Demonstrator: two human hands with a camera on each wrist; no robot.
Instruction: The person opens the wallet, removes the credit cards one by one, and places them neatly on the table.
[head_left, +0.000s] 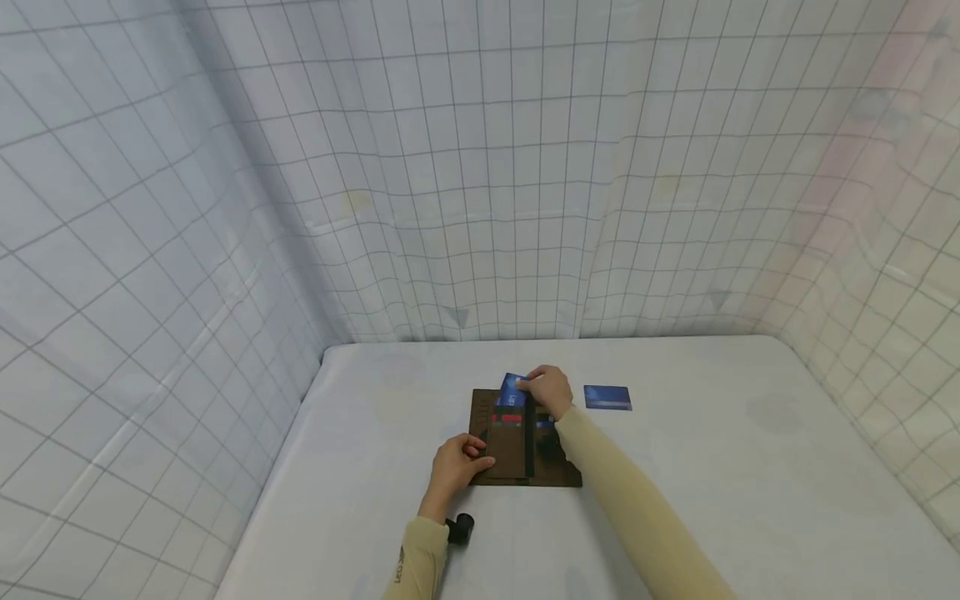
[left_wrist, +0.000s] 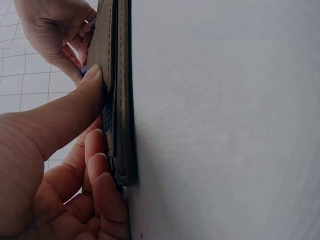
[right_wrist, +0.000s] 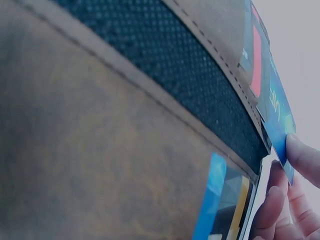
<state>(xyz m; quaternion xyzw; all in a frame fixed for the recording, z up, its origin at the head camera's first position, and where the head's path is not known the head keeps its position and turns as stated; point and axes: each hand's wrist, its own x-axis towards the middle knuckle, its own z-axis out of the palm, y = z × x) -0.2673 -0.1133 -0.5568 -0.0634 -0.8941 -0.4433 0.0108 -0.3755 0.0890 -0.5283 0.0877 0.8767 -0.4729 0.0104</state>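
Note:
A brown wallet lies unfolded on the white table, with cards in slots on both halves and a dark elastic band between them. My right hand pinches a blue card at the top of the wallet's left half; in the right wrist view the thumb and fingers hold that card's corner, its far part beside the slots. The left hand grips the wallet's lower left edge, and the left wrist view shows its thumb on top and its fingers along the edge.
A second blue card lies flat on the table, right of the wallet. White grid-patterned curtains hang behind and at both sides. A black device sits at the left wrist.

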